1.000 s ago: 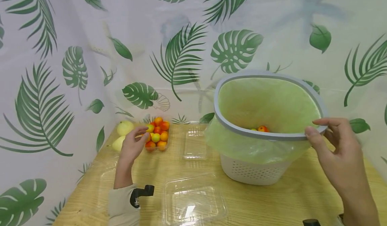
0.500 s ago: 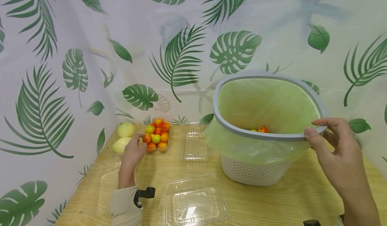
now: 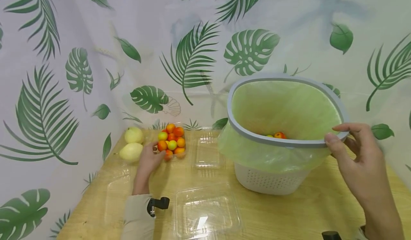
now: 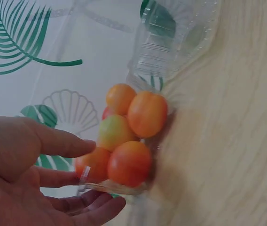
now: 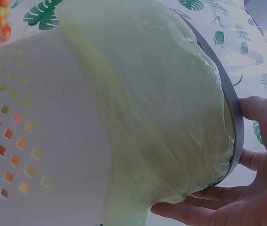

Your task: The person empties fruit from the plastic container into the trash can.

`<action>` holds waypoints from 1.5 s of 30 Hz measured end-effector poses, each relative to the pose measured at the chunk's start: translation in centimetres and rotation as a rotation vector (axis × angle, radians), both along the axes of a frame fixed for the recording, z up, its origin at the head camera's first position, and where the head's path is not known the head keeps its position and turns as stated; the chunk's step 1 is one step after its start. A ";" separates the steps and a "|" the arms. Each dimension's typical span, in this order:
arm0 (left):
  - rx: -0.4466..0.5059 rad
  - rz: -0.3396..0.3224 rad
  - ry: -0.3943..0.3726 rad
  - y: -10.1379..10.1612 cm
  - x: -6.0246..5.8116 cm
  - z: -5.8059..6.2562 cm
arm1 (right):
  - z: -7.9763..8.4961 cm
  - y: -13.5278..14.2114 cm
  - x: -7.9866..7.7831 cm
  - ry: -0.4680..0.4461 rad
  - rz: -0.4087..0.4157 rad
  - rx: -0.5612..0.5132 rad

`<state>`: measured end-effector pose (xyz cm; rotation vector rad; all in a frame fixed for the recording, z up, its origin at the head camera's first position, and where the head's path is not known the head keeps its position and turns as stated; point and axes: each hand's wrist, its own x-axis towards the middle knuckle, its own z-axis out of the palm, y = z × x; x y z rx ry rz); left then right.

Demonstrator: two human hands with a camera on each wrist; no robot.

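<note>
My left hand (image 3: 150, 161) grips the left edge of a clear plastic tray (image 4: 129, 189) heaped with small round fruits (image 3: 172, 145) in orange, red and yellow-green. In the left wrist view the thumb lies at the fruits, while other fingers reach below the tray's edge. My right hand (image 3: 364, 158) holds the grey rim (image 3: 282, 142) of a white perforated basket (image 3: 273, 183), thumb at the front and fingers behind. A pale green plastic bag (image 5: 157, 89) lines the basket and hangs over its outside. A red-orange fruit (image 3: 280, 135) shows inside.
Two pale yellow-green fruits (image 3: 131, 151) sit left of the tray. A clear container (image 3: 208, 151) stands at the back between tray and basket, and another clear container (image 3: 208, 215) lies in front. A leaf-patterned sheet (image 3: 192, 54) closes off the back and left of the wooden table (image 3: 269, 218).
My left hand has come down onto the fruit tray's left edge and taken hold of it. The tray has shifted slightly right. My right hand keeps its hold on the basket rim.
</note>
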<state>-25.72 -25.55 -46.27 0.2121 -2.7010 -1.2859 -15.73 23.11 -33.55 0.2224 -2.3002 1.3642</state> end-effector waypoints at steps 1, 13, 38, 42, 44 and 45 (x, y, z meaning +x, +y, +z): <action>0.027 -0.006 -0.001 0.2 -0.2 -0.1 | 0.0 0.0 0.1 0.004 0.001 -0.001; 0.573 0.029 -0.042 0.6 -2.1 -1.3 | 0.5 -0.4 0.3 0.013 -0.009 -0.008; 0.866 -0.025 -0.067 -0.6 -0.6 2.1 | 0.0 -0.3 0.3 0.011 0.006 -0.089; 0.824 -0.063 -0.014 -0.9 0.1 3.9 | -0.2 -0.3 0.0 0.011 0.049 -0.157; 0.805 -0.090 0.011 -1.0 0.6 4.7 | -0.3 -0.2 -0.1 -0.001 0.063 -0.183; 0.797 -0.107 0.030 -1.1 0.8 5.1 | -0.3 -0.1 -0.2 -0.008 0.072 -0.203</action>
